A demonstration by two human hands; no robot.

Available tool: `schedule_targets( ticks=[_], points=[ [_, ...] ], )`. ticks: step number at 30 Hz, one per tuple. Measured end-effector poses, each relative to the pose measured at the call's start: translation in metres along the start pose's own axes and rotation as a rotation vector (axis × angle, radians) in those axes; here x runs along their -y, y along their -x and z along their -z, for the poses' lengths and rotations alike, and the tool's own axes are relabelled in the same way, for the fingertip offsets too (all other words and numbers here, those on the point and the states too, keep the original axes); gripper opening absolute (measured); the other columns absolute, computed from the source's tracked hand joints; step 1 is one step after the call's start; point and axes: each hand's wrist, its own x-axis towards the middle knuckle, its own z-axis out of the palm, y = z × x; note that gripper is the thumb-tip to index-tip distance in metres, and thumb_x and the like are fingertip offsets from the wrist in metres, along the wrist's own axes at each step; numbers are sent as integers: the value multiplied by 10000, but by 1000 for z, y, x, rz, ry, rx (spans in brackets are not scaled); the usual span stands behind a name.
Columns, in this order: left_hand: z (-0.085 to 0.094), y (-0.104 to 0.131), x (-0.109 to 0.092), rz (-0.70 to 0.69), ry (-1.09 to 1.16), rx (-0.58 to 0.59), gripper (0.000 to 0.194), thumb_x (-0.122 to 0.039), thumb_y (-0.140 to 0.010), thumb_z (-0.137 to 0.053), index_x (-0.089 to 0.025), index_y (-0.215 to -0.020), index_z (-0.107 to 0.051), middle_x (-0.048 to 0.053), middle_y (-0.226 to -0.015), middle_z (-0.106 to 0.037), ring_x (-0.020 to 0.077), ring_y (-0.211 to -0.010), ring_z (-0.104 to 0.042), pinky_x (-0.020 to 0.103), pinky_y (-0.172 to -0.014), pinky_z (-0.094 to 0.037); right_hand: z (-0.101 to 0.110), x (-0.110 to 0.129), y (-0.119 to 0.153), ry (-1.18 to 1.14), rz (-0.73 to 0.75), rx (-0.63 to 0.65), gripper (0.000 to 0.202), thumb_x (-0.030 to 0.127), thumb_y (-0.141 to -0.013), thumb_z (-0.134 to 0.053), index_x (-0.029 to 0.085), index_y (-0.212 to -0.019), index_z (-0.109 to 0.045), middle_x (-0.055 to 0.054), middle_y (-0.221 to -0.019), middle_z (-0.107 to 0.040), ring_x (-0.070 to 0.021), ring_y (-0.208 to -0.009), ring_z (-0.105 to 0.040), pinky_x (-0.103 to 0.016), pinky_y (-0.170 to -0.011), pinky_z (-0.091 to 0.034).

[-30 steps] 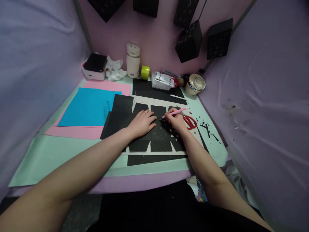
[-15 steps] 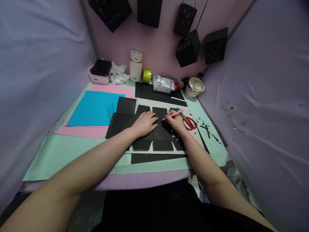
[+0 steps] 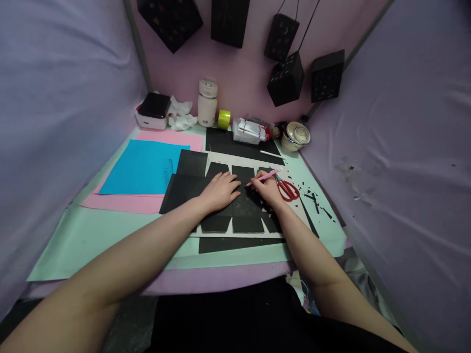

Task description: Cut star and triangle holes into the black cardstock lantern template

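Observation:
My left hand (image 3: 221, 191) lies flat, fingers stretched out, on a black paper cutout (image 3: 191, 186) with flaps along its edges. A pink pen (image 3: 270, 174) is pinched in my right hand (image 3: 265, 187), its tip at the cutout's middle panel. Faint light marks show on that panel just below the tip. Under the cutout lies a pale board (image 3: 294, 211), and a further black sheet (image 3: 235, 243) sticks out at the front. Red-handled scissors (image 3: 288, 190) rest right beside my right hand, their blades partly hidden.
Blue (image 3: 143, 169) and pink sheets (image 3: 121, 203) lie at left, with a clear ruler. Black paper scraps (image 3: 315, 203) are scattered at right. Along the back stand a white bottle (image 3: 207, 105), yellow tape (image 3: 224, 119), a box of markers (image 3: 250, 131) and a lidded bowl (image 3: 296, 136). Black paper lanterns (image 3: 286, 79) hang above.
The camera view has tilted slightly, so everything sits a little lower in the picture. Both hands stay in about the same place on the cutout, the pen still held.

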Motion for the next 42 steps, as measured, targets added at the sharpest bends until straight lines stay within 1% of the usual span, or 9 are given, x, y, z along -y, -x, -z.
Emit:
schedule_targets(
  ticks=[4,9,14,17,25,32,37,42],
  points=[
    [0,0,0,0,1,0,408,-380,-966,-469,-191,-1298,-613,127,-1434,-530,309,-1382,-420,499,-1162,-298,0,0,0,1,-2,0,163,319,-765,-622,219,-687,-521,31,-569,-621,-140,-530,-564,-259,-558,-433],
    [0,0,0,-6,-3,-4,423,-378,-965,-468,-162,-1299,-611,144,-1432,-528,322,-1380,-421,501,-1164,-293,-1,1,0,11,-1,-2,150,310,-760,-615,222,-689,-516,32,-577,-629,-138,-534,-565,-255,-553,-426],
    [0,0,0,-6,-9,-5,400,-385,-967,-458,-206,-1290,-612,119,-1427,-539,297,-1376,-427,504,-1159,-302,-2,3,0,30,2,-31,137,285,-738,-610,226,-669,-507,44,-552,-602,-142,-532,-563,-258,-550,-418],
    [0,0,1,-6,-10,-6,394,-385,-966,-460,-214,-1288,-611,114,-1424,-542,294,-1374,-429,505,-1156,-304,-2,3,-1,36,1,-41,134,272,-736,-602,227,-659,-502,44,-551,-606,-144,-531,-566,-263,-557,-421],
    [0,0,0,-4,-1,-4,402,-371,-965,-467,-177,-1286,-612,140,-1431,-532,308,-1377,-426,512,-1158,-297,-2,2,-1,47,9,-48,145,282,-737,-603,228,-656,-495,45,-556,-604,-147,-550,-570,-270,-583,-430],
    [-2,-1,1,-2,1,-14,384,-380,-958,-477,-219,-1276,-618,114,-1418,-544,292,-1367,-434,510,-1150,-309,-2,3,1,52,20,-51,161,301,-749,-602,230,-651,-496,39,-553,-603,-154,-555,-573,-272,-575,-425],
    [-3,-1,1,-5,1,-17,387,-374,-957,-480,-209,-1277,-620,127,-1414,-544,305,-1364,-434,519,-1149,-308,-3,4,2,36,25,-40,173,311,-755,-610,230,-649,-500,35,-559,-607,-158,-570,-592,-275,-586,-441],
    [1,0,-1,-9,3,-6,391,-373,-964,-476,-192,-1281,-616,128,-1409,-545,297,-1362,-437,496,-1161,-298,-3,2,2,33,27,-47,177,296,-749,-613,229,-636,-496,42,-548,-602,-142,-532,-560,-269,-566,-425]
  ],
)
